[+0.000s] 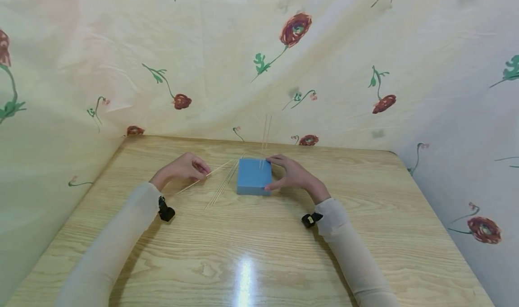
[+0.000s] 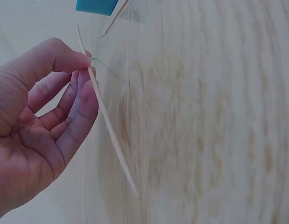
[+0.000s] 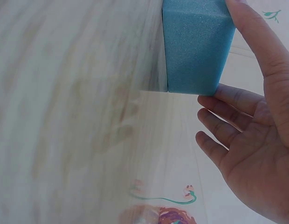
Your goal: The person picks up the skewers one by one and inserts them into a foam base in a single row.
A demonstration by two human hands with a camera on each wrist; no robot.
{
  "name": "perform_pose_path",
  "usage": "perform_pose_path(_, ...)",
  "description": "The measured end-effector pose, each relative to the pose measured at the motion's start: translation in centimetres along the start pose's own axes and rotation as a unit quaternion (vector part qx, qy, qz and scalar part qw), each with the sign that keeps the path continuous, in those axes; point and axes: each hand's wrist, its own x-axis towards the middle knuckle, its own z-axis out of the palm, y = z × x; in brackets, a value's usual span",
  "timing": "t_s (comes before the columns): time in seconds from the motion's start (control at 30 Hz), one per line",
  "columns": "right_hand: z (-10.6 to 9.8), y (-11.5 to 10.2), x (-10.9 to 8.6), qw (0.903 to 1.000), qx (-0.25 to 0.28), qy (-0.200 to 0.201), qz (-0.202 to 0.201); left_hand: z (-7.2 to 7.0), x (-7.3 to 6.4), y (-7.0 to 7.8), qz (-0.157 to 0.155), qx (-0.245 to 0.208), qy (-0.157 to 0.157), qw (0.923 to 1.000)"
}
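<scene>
Between thumb and fingertips my left hand [image 1: 187, 167] pinches a thin wooden skewer [image 2: 109, 126], held slantwise left of the other sticks. A square blue foam block [image 1: 254, 177] lies flat on the table, and two skewers [image 1: 265, 135] stand upright in it near its back right. My right hand [image 1: 293, 175] holds the block from its right side, thumb at the front corner and fingers at the back corner. In the right wrist view, the fingertips [image 3: 207, 101] meet the edge of the foam. Several loose skewers [image 1: 222, 187] lie on the table just left of the block.
The wooden table [image 1: 259, 239] ends at a flower-printed cloth [image 1: 227, 63] hung behind it and along both sides. A black wrist camera [image 1: 165, 211] sits on the left sleeve, another camera [image 1: 311, 219] on the right.
</scene>
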Motion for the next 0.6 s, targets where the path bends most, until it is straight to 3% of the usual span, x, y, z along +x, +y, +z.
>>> perform_pose_path(0.27, 0.17, 0.11, -0.07, 1.0, -0.004, 0.003, 0.0, -0.02, -0.01, -0.03, 0.017, -0.023, 0.006, 0.9996)
perform_pose_path(0.6, 0.15, 0.04, -0.18, 1.0, -0.006, 0.006, -0.002, 0.1, -0.11, 0.38, 0.002, -0.033, 0.019, 0.9993)
